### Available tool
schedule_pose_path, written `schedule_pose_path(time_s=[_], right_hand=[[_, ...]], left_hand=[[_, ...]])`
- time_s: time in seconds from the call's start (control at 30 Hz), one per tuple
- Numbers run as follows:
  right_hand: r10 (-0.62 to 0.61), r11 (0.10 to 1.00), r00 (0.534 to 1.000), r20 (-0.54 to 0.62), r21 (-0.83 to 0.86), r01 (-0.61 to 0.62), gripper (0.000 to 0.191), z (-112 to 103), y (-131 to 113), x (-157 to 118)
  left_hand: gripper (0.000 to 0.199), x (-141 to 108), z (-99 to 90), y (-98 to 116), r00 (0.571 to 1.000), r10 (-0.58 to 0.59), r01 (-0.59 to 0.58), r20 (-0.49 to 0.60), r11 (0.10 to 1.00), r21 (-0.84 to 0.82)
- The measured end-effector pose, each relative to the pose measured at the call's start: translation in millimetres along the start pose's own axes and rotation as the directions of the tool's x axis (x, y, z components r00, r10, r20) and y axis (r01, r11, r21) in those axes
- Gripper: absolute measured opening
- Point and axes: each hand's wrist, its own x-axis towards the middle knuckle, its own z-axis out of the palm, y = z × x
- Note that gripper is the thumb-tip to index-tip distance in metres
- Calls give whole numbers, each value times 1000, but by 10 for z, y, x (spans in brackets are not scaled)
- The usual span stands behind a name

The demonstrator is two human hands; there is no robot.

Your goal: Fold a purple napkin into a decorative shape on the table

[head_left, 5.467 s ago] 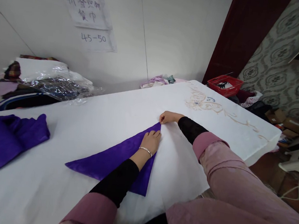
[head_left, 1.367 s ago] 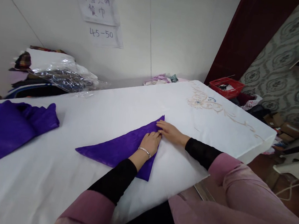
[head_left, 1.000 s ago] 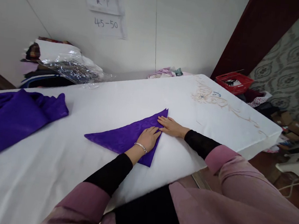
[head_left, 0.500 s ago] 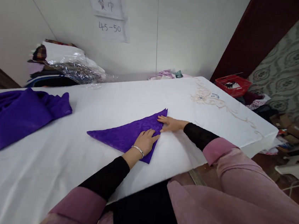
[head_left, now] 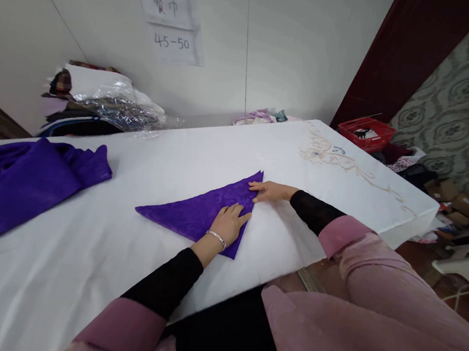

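Observation:
A purple cloth napkin, folded into a long triangle, lies on the white tablecloth, its sharp tip pointing left. My left hand rests on the napkin near its right side, palm down with the fingers laid out. At the upper right edge of the napkin, my right hand touches the cloth with its fingertips, thumb and fingers a little apart. Off to the left sits a loose heap of purple napkins in overlapping folds.
Folded fabrics under clear plastic stand along the wall at the back left. A pink cloth bundle lies by the far edge. Beyond the table's right end are a red basket, cardboard boxes and a white stool.
My right hand has lifted slightly and its fingers have drawn closer together at the napkin's edge. My left hand stays nearly in place on the napkin.

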Motion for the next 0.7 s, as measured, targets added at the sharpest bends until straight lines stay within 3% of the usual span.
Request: schedule_pose_path(time_s=[0.2,0.33,0.5,0.7], right_hand=[[-38,997,994,-107,-69,30,60,93,-23,-5],[-60,995,982,-178,-90,44,49,124,23,16],[-24,999,976,-215,24,30,35,76,64,77],[68,984,967,-245,174,-26,32,42,89,110]], left_hand=[[42,13,-13,12,1000,0,0,11,1000,23],[42,20,-26,19,1000,4,-5,21,1000,23],[43,5,-24,16,1000,-6,6,21,1000,6],[43,-1,11,2,1000,-2,2,-5,1000,-24]])
